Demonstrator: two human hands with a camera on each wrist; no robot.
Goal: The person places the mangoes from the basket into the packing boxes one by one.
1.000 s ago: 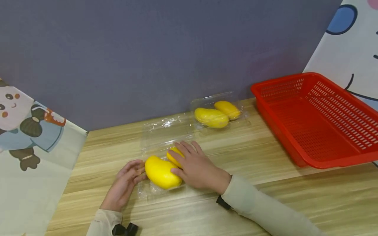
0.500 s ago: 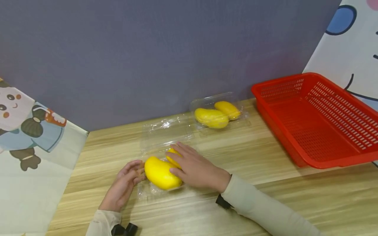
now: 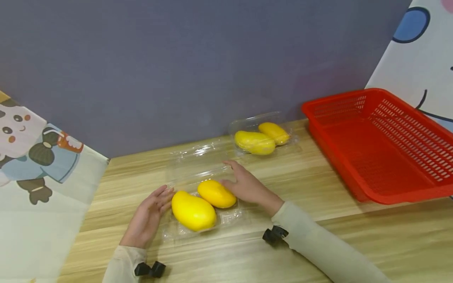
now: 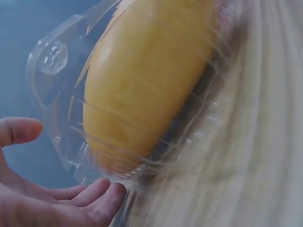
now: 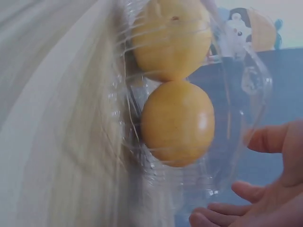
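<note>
Two yellow mangoes lie side by side in a clear plastic clamshell box (image 3: 226, 216) whose lid (image 3: 198, 161) is laid back toward the wall. The larger mango (image 3: 194, 211) is at the left, the smaller mango (image 3: 216, 193) at the right. My left hand (image 3: 146, 216) is beside the box's left end, fingers extended; in the left wrist view its fingertips (image 4: 113, 191) are right at the box's lower edge. On the other side my right hand (image 3: 247, 184) is spread by the box's right end, thumb close to the smaller mango, holding nothing.
A second clear box (image 3: 255, 119) with two yellow mangoes (image 3: 255, 142) stands by the grey wall (image 3: 177, 78). At the right is a red plastic basket (image 3: 332, 157) with slotted sides. Black wrist cameras (image 3: 150, 269) hang under both sleeves.
My right hand has let go of the smaller mango and moved right, leaving it in the box. The left hand's fingers have straightened slightly beside the box.
</note>
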